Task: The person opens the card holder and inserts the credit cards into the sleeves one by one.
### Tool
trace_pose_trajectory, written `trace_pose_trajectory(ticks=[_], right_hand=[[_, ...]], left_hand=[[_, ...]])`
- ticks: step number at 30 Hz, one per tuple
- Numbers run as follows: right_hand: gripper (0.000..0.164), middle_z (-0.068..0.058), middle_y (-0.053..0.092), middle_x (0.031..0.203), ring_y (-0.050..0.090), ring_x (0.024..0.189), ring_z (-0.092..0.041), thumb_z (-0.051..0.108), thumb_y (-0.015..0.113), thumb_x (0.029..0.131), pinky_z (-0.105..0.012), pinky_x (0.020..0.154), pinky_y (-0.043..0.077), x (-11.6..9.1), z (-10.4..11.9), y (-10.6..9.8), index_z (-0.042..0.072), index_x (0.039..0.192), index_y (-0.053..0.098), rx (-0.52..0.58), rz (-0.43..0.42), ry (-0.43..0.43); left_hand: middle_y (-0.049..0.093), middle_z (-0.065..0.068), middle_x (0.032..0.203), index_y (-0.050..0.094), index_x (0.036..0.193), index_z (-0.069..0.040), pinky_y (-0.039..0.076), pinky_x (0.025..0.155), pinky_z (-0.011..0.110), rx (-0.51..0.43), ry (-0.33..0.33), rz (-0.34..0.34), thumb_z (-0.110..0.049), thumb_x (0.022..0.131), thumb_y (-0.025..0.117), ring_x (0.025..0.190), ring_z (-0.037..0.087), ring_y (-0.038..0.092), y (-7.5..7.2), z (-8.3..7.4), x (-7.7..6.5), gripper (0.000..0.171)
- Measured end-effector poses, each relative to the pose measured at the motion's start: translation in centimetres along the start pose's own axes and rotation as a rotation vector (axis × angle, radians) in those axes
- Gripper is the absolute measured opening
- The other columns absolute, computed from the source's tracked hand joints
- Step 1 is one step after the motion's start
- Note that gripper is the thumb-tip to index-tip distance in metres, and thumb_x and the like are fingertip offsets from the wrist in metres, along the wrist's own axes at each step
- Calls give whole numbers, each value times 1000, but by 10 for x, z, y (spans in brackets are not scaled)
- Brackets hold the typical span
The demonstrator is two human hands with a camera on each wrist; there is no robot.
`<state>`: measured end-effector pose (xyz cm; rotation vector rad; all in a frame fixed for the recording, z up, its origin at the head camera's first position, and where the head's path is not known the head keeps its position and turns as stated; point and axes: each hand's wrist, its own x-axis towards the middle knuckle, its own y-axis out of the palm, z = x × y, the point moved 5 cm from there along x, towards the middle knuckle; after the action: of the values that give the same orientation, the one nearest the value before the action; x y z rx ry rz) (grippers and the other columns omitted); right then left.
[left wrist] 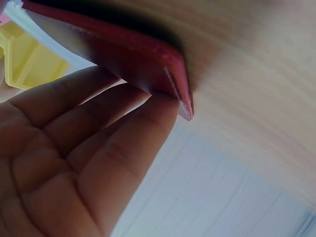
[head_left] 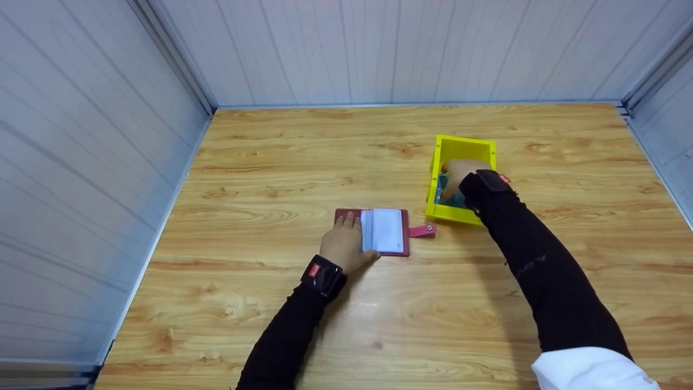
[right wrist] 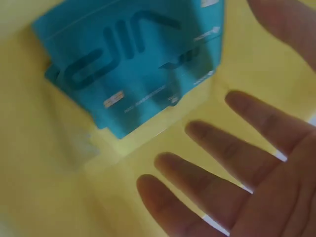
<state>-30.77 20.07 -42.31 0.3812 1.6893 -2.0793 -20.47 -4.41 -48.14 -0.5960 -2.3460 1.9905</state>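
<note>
A red card holder point(head_left: 405, 233) lies spread flat on the table, its clear plastic sleeves point(head_left: 387, 232) facing up and a pink snap strap point(head_left: 422, 231) sticking out to the right. My left hand point(head_left: 344, 246) rests on its left cover with fingers straight; in the left wrist view the fingertips press on the red cover point(left wrist: 118, 54). Inside a yellow bin point(head_left: 434, 179) is my right hand point(head_left: 460, 174). In the right wrist view its fingers point(right wrist: 217, 148) are spread, with a gap between them and several teal VIP cards point(right wrist: 143, 54) leaning in the bin.
The yellow bin stands to the right of and beyond the card holder on a wood-grain table point(head_left: 270, 179). White panel walls point(head_left: 368, 54) close off the back and both sides.
</note>
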Motion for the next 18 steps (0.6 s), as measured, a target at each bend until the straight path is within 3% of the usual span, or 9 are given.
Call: trace_pose_trajectory(ticks=[4,8,14,18], right_hand=[[56,-18,62,125,54,102,-30,21,76,81,-46,89,48,0,2,2,2,130,58,-21,17,8],[34,-15,64,104,53,88,-28,16,74,81,-40,75,48,1,5,4,2,110,63,-64,0,5],[33,-20,61,108,53,93,-30,11,69,82,-43,79,47,4,7,8,-1,112,59,-147,-34,-22],[30,-17,62,101,54,88,-29,9,68,82,-41,74,47,6,7,10,-1,108,59,-141,-29,-9]], left_hand=[[30,23,156,37,147,3,34,115,46,-5,-1,-3,-60,82,69,144,39,33,0,0,0,96],[35,24,154,42,145,5,41,111,46,12,16,-45,-59,82,69,141,40,38,-1,-1,0,94],[39,24,151,45,142,6,45,107,45,33,30,-76,-60,81,69,139,41,41,0,0,0,93],[38,23,152,44,143,5,44,108,45,31,23,-66,-60,81,69,140,40,40,-1,0,-1,93]])
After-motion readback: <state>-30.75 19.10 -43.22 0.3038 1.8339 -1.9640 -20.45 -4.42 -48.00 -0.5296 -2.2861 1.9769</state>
